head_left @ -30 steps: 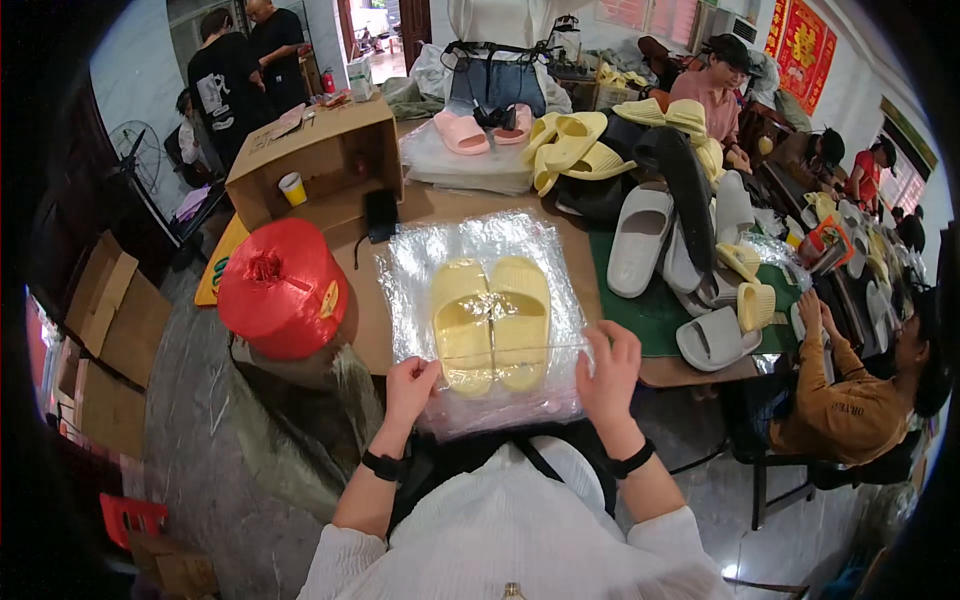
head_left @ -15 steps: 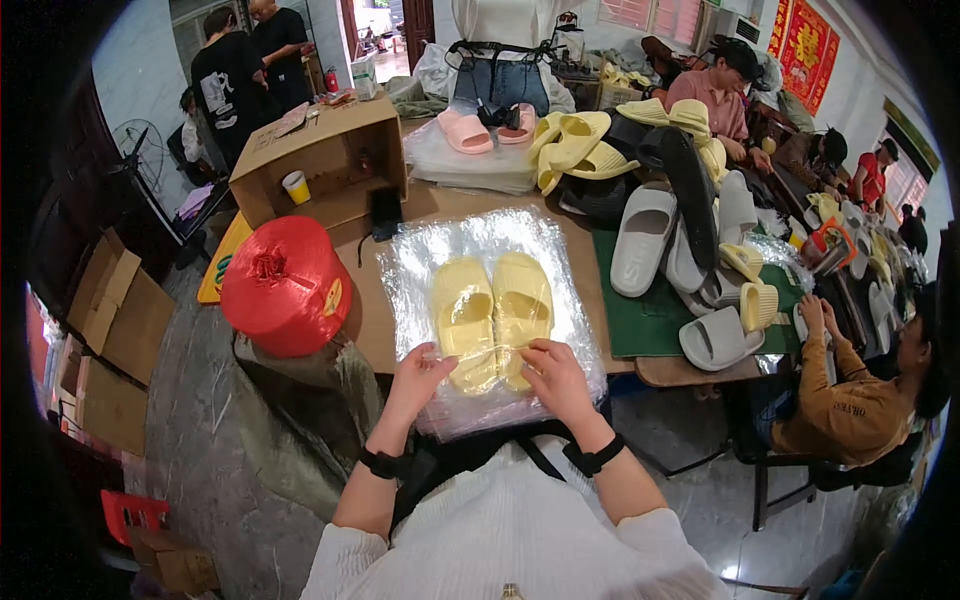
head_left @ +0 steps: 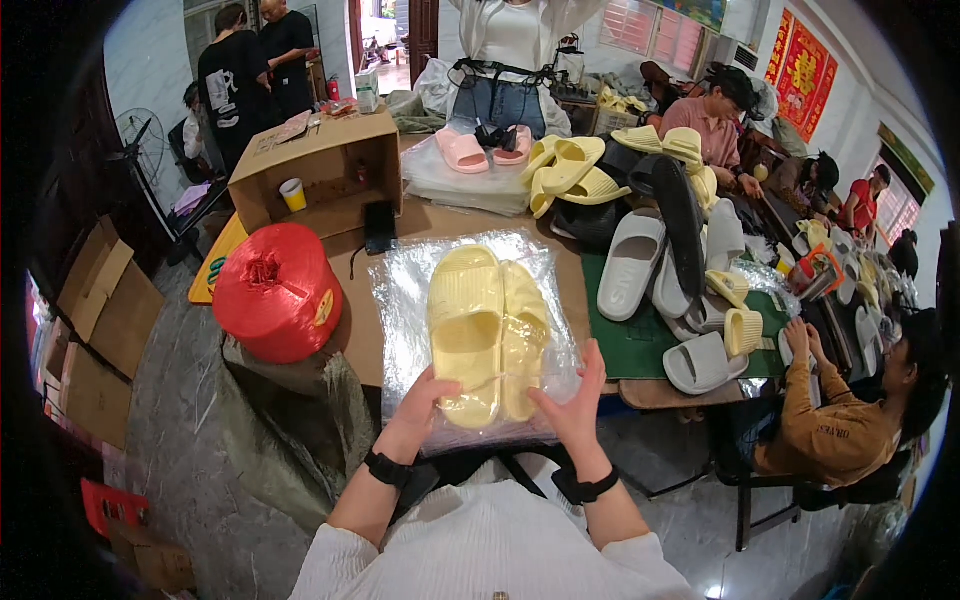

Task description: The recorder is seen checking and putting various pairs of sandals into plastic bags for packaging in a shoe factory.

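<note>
1. Pale-yellow ribbed foam-like slippers [head_left: 472, 335], a pair under thin clear plastic film, sit over shiny, flat clear plastic bags [head_left: 397, 312] before the person; right slipper tilted against left.
2. Left hand [head_left: 416, 405] partly closed, thumb over the left heel; seems to hold it, though fingers underneath are hidden.
3. Right hand [head_left: 574, 403] spread wide, thumb by the right heel; no firm grip visible.
4. Likely light, springy, hardly fragile; film slippery, tearable. Best held by both heel edges together.
</note>
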`<action>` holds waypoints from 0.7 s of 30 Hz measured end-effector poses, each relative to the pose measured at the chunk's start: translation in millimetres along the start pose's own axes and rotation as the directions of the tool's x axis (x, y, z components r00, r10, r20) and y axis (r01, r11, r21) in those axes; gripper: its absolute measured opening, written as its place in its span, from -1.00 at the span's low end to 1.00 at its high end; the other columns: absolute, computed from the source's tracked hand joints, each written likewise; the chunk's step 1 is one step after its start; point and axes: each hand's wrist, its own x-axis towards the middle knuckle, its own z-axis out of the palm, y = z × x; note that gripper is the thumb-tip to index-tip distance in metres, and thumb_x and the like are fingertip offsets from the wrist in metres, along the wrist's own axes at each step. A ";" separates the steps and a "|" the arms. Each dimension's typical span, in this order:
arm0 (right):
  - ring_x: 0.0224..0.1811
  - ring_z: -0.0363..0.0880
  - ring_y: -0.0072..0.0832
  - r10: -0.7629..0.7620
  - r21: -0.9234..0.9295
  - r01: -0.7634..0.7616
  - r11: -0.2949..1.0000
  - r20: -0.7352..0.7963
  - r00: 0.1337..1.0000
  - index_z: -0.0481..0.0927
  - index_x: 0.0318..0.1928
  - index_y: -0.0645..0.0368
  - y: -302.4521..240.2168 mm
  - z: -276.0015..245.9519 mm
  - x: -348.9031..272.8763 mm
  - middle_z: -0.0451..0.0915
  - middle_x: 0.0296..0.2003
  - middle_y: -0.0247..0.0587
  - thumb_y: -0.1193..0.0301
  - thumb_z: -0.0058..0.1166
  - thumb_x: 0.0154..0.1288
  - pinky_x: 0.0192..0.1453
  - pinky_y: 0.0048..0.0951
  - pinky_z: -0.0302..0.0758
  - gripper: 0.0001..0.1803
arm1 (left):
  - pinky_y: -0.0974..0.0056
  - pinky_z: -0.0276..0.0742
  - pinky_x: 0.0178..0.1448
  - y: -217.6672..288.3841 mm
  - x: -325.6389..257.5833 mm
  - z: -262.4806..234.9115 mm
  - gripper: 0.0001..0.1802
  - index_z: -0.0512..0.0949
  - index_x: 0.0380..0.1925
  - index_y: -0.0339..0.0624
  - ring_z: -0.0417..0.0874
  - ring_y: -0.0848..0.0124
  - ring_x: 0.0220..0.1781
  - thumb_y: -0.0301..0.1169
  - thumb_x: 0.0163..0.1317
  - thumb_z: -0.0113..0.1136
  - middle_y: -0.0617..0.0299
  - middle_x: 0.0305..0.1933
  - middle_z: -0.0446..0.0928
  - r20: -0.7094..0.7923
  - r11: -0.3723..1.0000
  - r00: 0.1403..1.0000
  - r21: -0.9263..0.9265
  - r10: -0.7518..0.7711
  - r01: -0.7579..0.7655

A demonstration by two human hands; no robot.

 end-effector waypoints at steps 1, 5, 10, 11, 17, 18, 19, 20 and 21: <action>0.26 0.38 -0.15 0.158 0.258 -0.202 0.945 0.179 0.971 -0.01 0.49 0.27 -2.4 -10.0 5.6 0.30 0.34 0.09 0.33 0.54 -0.04 0.32 -0.17 0.35 0.19 | 0.16 0.53 0.28 3.4 -5.7 0.3 -0.33 0.31 0.32 -0.38 0.60 0.23 0.21 -0.54 0.16 0.17 0.01 0.23 0.52 -0.004 1.000 1.000 -0.001 0.003 -0.003; 0.08 0.52 -0.46 0.216 0.655 -0.640 0.401 0.612 0.761 0.07 0.48 0.35 12.5 -14.8 -1.3 0.44 0.25 -0.09 0.48 0.47 0.08 0.21 -0.35 0.46 0.05 | 0.13 0.50 0.33 4.4 -18.8 -6.3 -0.29 0.23 0.38 -0.39 0.58 0.20 0.26 -0.51 0.20 0.18 0.00 0.31 0.46 0.288 0.986 0.957 -0.153 -0.016 0.063; 0.03 0.58 -0.50 0.325 0.740 -0.465 0.486 0.341 0.882 0.45 0.14 0.39 -27.5 -2.5 -14.6 0.62 -0.04 -0.19 0.60 0.23 0.28 0.11 -0.45 0.52 -0.56 | 0.21 0.45 0.36 -2.1 -31.4 13.0 -0.28 0.19 0.43 -0.29 0.51 0.34 0.29 -0.50 0.31 0.25 0.11 0.31 0.45 0.110 0.978 0.991 0.188 0.071 -0.091; 0.06 0.58 -0.47 0.316 0.640 -0.517 0.569 0.411 0.855 0.40 0.17 0.36 -23.6 2.1 -21.8 0.58 0.03 -0.15 0.63 0.17 0.30 0.11 -0.45 0.53 -0.56 | 0.23 0.45 0.34 -8.7 -35.2 13.3 -0.27 0.20 0.42 -0.26 0.50 0.38 0.28 -0.50 0.29 0.28 0.15 0.30 0.46 0.069 0.970 0.995 0.230 0.065 -0.080; 0.17 0.52 -0.39 0.033 0.691 -0.474 0.545 0.547 0.836 0.45 0.17 0.36 -73.2 -7.0 -38.6 0.55 0.09 -0.07 0.52 0.28 0.26 0.17 -0.35 0.50 -0.51 | 0.25 0.47 0.30 -21.6 -72.1 -20.6 -0.32 0.34 0.33 -0.22 0.52 0.41 0.22 -0.52 0.20 0.36 0.23 0.21 0.51 -0.071 0.956 0.993 0.285 0.093 -0.069; 0.21 0.50 -0.34 -0.168 0.684 -0.364 0.632 0.579 0.797 0.47 0.17 0.35 -72.0 -9.4 -37.3 0.55 0.10 -0.07 0.47 0.32 0.23 0.20 -0.30 0.49 -0.48 | 0.24 0.47 0.29 -23.9 -87.3 -39.4 -0.34 0.37 0.31 -0.21 0.52 0.41 0.21 -0.53 0.19 0.35 0.24 0.20 0.51 -0.047 0.978 0.992 0.183 0.114 -0.103; 0.12 0.53 -0.29 -0.411 0.646 -0.163 0.746 0.639 0.651 0.48 0.18 0.28 -59.3 -5.7 -25.7 0.55 0.06 -0.10 0.38 0.43 0.12 0.13 -0.28 0.48 -0.37 | 0.24 0.47 0.29 -23.5 -105.9 -60.5 -0.37 0.39 0.29 -0.21 0.53 0.40 0.20 -0.54 0.19 0.33 0.24 0.19 0.52 -0.027 0.988 0.990 0.078 0.138 -0.135; 0.12 0.53 -0.29 -0.416 0.654 -0.173 0.736 0.639 0.647 0.48 0.18 0.28 -64.2 -6.1 -18.7 0.55 0.06 -0.10 0.38 0.43 0.12 0.13 -0.28 0.48 -0.37 | 0.23 0.48 0.29 -18.5 -128.6 -86.5 -0.39 0.42 0.27 -0.21 0.53 0.39 0.21 -0.57 0.18 0.29 0.24 0.20 0.52 -0.086 0.986 0.989 0.122 0.121 -0.110; 0.05 0.53 -0.30 -0.369 0.606 -0.184 0.774 0.667 0.647 0.50 0.15 0.24 -72.8 -10.5 -10.3 0.56 0.01 -0.13 0.36 0.46 0.05 0.06 -0.31 0.48 -0.36 | 0.24 0.50 0.26 -4.7 -154.9 -102.1 -0.40 0.44 0.25 -0.24 0.55 0.41 0.21 -0.58 0.15 0.29 0.21 0.19 0.54 -0.173 0.992 0.979 0.092 0.103 -0.088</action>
